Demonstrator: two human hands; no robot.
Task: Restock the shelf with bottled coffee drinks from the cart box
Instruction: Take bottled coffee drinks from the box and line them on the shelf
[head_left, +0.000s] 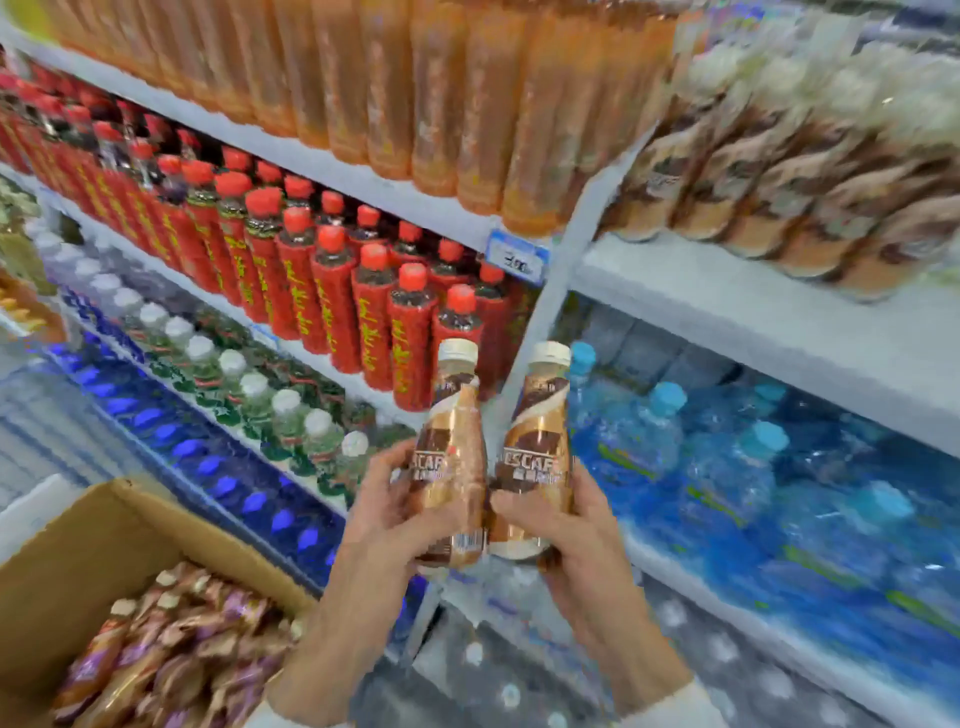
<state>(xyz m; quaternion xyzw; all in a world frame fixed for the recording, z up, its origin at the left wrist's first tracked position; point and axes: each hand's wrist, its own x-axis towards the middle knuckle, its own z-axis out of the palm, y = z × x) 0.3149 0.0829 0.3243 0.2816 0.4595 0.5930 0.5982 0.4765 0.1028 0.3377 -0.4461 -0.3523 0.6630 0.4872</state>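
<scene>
Two coffee bottles are held side by side in front of the shelving, caps up, each with its long axis close to upright. The left bottle (451, 457) leans slightly right at the top, and the right bottle (535, 452) leans the same way a little more. Their lower bodies touch or nearly touch; their cream caps stand apart.

The left hand (395, 514) reaches up from below, its grip clenched around the left bottle's lower half, fingers wrapped across the label and thumb at the near side. The right hand (566, 525) mirrors it, its grip closed on the right bottle's lower body, with the thumb crossing the front near the base. Both forearms rise from the bottom edge, with pale sleeve cuffs just visible.

At lower left, an open cardboard box (78, 551) holds more coffee bottles (171, 654) lying packed together. Behind the hands, shelves carry red-capped bottles (332, 291), and blurred coffee bottles stand on the upper right shelf (727, 306).
</scene>
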